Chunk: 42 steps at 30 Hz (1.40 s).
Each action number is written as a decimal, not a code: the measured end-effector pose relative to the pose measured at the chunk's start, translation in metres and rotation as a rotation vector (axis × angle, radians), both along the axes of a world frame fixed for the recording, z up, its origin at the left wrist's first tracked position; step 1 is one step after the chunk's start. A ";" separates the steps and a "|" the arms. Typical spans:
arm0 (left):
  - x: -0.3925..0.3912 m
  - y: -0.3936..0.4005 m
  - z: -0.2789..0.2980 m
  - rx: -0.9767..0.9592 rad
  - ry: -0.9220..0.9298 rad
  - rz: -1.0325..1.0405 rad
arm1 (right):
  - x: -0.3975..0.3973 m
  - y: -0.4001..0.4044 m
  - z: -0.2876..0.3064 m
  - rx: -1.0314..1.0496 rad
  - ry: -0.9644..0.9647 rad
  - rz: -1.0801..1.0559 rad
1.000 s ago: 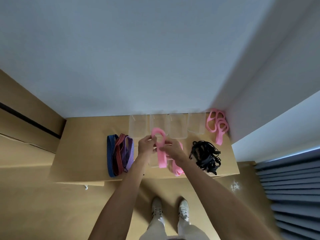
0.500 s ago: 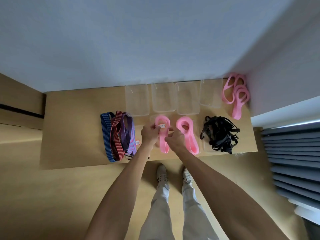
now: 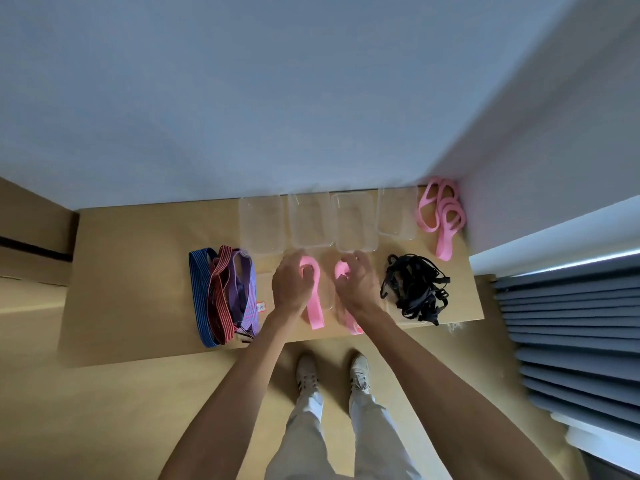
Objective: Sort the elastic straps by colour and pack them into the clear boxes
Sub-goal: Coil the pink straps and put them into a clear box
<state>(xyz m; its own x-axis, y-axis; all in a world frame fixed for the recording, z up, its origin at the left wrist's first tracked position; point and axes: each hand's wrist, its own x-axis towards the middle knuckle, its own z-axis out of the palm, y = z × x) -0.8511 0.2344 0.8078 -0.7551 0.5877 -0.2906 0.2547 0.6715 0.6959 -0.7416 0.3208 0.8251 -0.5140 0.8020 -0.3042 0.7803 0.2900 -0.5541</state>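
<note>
near the front edge of the tan wooden desk point(image 3: 138, 258), one looped pink elastic strap point(image 3: 313, 299) is being gripped by the curled left hand point(image 3: 289, 289), another pink elastic strap point(image 3: 343, 270) by the curled right hand point(image 3: 356, 289); four clear plastic boxes point(image 3: 311, 220) are being kept along the back edge.

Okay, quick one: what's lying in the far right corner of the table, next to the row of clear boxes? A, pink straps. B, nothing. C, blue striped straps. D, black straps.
A: the pink straps lie in the far right corner beside the clear boxes; the black straps lie nearer the front, and the striped ones are at the left.
</note>
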 end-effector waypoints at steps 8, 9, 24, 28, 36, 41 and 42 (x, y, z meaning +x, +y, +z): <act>0.057 0.085 0.040 0.186 0.165 -0.304 | 0.052 0.071 0.042 0.123 0.029 -0.083; 0.058 0.093 0.043 0.197 0.179 -0.310 | 0.052 0.078 0.044 0.125 0.032 -0.087; 0.151 0.294 -0.005 -0.110 0.018 -0.527 | 0.170 0.267 -0.006 -0.288 -0.035 -0.454; 0.167 0.328 -0.029 -0.271 -0.128 -0.508 | 0.173 0.294 -0.035 -0.464 -0.037 -0.607; 0.189 0.350 -0.059 -0.367 -0.108 -0.454 | 0.159 0.307 -0.065 -0.547 0.001 -0.636; 0.187 0.356 -0.059 -0.417 -0.179 -0.332 | 0.159 0.312 -0.070 -0.564 0.052 -0.724; 0.184 0.357 -0.057 -0.423 -0.222 -0.309 | 0.158 0.313 -0.068 -0.576 0.045 -0.724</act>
